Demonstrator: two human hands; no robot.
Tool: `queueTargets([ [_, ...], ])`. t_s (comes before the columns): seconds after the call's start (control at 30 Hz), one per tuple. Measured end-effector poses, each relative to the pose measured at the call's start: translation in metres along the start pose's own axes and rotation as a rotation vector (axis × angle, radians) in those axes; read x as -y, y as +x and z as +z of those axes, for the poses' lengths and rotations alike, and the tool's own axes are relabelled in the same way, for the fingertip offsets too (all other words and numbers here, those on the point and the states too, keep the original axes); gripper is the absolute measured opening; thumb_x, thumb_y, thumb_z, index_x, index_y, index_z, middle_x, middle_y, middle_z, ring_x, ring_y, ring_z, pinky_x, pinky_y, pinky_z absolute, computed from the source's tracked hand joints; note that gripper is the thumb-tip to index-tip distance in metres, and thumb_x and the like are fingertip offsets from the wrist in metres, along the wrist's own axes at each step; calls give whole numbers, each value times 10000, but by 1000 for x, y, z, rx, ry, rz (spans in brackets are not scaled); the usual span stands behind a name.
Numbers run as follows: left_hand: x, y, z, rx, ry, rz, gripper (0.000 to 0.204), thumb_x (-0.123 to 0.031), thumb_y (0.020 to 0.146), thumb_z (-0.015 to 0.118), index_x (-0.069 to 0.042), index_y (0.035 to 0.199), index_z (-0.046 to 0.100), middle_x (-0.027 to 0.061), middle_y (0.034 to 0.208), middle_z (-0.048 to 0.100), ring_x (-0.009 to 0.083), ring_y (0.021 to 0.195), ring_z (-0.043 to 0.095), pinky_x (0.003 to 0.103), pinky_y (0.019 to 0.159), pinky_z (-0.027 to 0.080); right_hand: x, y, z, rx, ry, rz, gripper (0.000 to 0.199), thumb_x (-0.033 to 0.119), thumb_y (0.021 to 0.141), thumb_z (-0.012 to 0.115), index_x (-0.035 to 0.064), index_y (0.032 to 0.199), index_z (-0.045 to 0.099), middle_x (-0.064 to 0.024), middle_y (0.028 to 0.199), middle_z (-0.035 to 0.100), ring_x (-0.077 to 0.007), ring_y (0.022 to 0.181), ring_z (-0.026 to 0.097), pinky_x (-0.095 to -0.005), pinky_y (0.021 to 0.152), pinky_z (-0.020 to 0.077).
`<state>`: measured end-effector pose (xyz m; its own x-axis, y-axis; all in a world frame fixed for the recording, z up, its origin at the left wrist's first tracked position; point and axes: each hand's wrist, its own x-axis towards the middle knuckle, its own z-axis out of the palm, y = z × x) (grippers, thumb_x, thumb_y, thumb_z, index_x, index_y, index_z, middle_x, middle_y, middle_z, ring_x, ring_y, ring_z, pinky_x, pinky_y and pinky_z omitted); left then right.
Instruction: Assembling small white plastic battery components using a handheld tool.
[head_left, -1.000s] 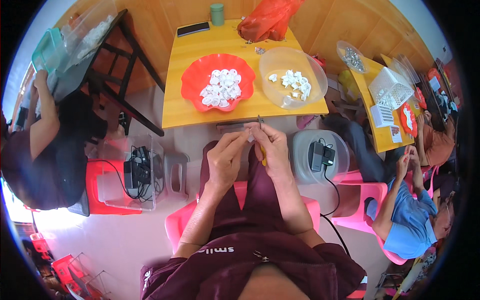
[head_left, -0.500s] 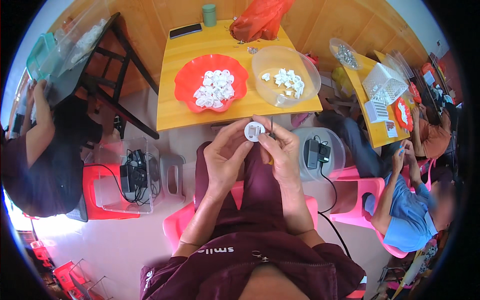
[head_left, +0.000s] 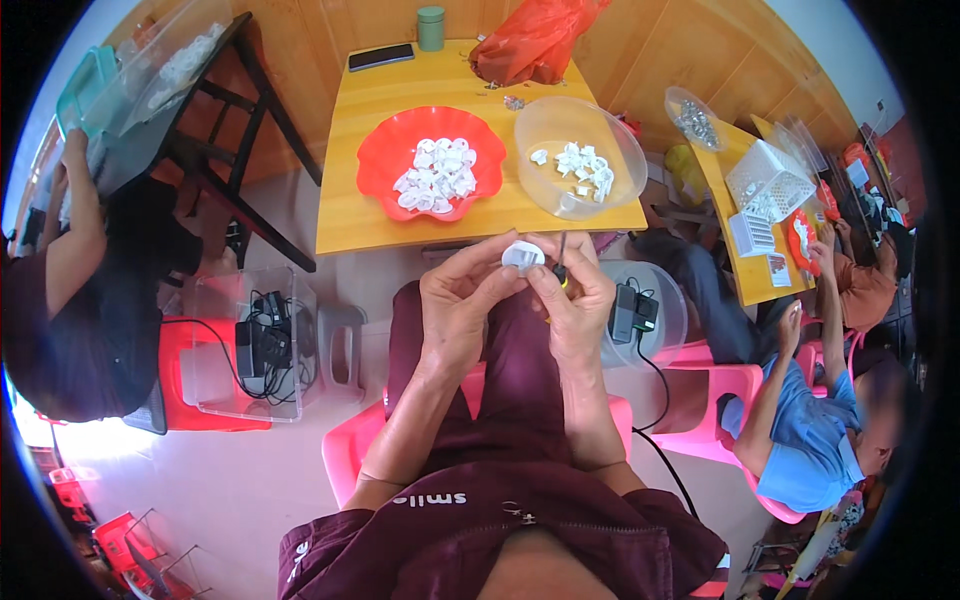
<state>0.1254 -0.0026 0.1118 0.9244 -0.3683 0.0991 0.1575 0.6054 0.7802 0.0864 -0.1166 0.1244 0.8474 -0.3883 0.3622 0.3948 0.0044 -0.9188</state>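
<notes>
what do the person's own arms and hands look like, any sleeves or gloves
Both forearms are bare to the elbow, with no gloves, watch or rings visible on the left hand or right hand. The short-sleeved top is dark maroon with small pale lettering.

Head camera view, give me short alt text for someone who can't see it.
Both hands, left hand and right hand, hold a small white plastic part above the lap, before a yellow table bearing a red bowl and a clear bowl of similar parts.

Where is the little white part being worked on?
In the head view, the white part sits pinched between the left hand and right hand, just below the yellow table's near edge.
</notes>
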Motion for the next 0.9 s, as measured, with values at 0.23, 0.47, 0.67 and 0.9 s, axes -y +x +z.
queueTargets([
  [0.23,-4,7,8,27,-26,-70,292,-8,873,576,6,1165,580,102,1090,608,149,934,617,279,814,543,-3,3,-4,-104,95,137,147,-25,815,637,-41,961,648,3,837,526,-19,546,460,-155,463,357],
  [0.47,5,11,-3,99,-17,-193,280,-93,920,537,1,1182,563,91,1093,609,148,953,613,284,812,544,-10,6,-11,-97,67,123,138,-13,818,641,-46,953,642,3,825,514,-21,552,457,-156,462,356],
  [0.67,11,15,-4,-6,-95,-190,308,-71,924,506,48,1207,521,144,1106,613,236,993,627,316,841,551,-1,0,-13,-107,-25,75,262,84,909,537,-14,1142,607,8,834,474,-33,568,426,-176,474,334],
  [0.9,11,15,-2,48,-118,-170,290,-63,905,550,-1,1188,556,80,1109,597,161,1015,590,310,886,512,-11,-9,-13,-170,-125,107,253,21,846,607,-17,1095,627,11,816,475,-24,584,427,-169,476,333],
])
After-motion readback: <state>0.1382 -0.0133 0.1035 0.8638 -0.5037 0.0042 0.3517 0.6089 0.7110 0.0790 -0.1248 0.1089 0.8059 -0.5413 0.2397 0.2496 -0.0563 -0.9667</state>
